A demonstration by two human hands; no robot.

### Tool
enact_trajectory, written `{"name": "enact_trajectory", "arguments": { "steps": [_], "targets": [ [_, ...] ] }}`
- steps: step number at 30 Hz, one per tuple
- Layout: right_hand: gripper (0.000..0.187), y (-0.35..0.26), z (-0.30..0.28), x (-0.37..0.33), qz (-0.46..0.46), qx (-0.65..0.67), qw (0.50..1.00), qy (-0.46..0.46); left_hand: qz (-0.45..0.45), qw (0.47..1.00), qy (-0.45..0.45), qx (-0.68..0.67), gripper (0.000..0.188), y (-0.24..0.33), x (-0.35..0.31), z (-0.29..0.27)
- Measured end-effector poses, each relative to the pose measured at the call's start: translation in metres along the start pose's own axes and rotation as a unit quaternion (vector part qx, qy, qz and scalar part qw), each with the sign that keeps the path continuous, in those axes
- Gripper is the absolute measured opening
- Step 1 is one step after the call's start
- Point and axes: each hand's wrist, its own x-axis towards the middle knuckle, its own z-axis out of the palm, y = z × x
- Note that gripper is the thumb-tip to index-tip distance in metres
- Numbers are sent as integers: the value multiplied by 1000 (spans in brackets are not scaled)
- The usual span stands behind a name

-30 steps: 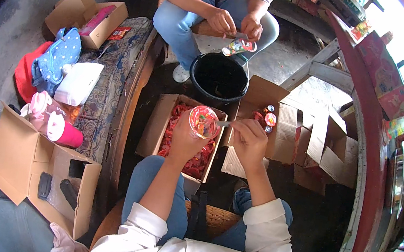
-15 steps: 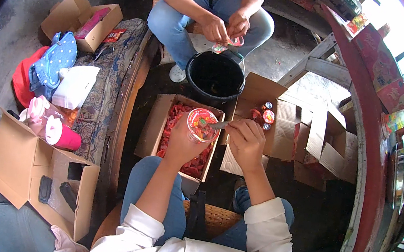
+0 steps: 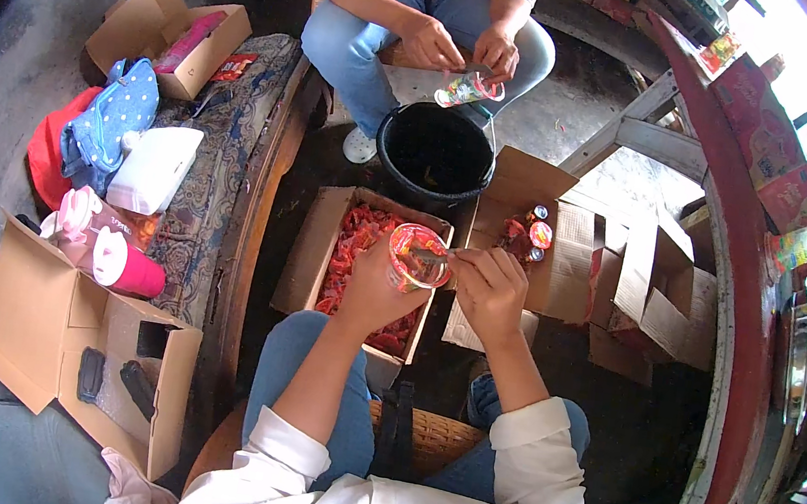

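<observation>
My left hand point(image 3: 371, 290) is wrapped round a clear plastic cup point(image 3: 408, 275) with a red printed lid film, held above an open carton. My right hand point(image 3: 491, 291) pinches a small knife point(image 3: 438, 256), its blade at the cup's mouth and partly inside the rim. A see-through patch shows in the middle of the lid. Below, the carton point(image 3: 307, 250) is filled with red scraps that look like cut film. Most of the knife's handle is hidden by my fingers.
Opposite me, a person's hands point(image 3: 464, 50) hold another plastic cup point(image 3: 464, 89) over a black bucket point(image 3: 428, 190). An open carton point(image 3: 563, 262) with a few cups stands right of the bucket. A patterned bench point(image 3: 202, 167) runs along the left, a red-edged table point(image 3: 752, 325) along the right.
The cup has shifted slightly right and tilted toward my right hand. The blade has gone from lying across the lid to inside the rim. The other person's cup has turned and hangs lower.
</observation>
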Motion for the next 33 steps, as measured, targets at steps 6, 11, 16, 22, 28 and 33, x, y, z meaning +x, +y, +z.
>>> {"name": "enact_trajectory", "arguments": {
  "steps": [6,11,16,22,28,33],
  "targets": [
    [11,7,2,-2,20,79,997,11,-18,999,-39,-27,43,11,0,1],
    [14,10,0,-2,45,100,994,-8,-38,996,-39,-64,43,13,0,0],
    [15,-1,-7,6,137,139,979,52,-51,996,-12,-72,41,-11,2,0],
    [10,2,-10,11,180,129,975,17,-21,999,-23,-15,44,9,3,0],
    [22,-1,1,11,213,106,970,-51,23,998,9,64,49,-16,4,0],
    [21,-8,-1,23,196,74,975,-71,32,994,4,101,39,1,5,-6]
  ]
}}
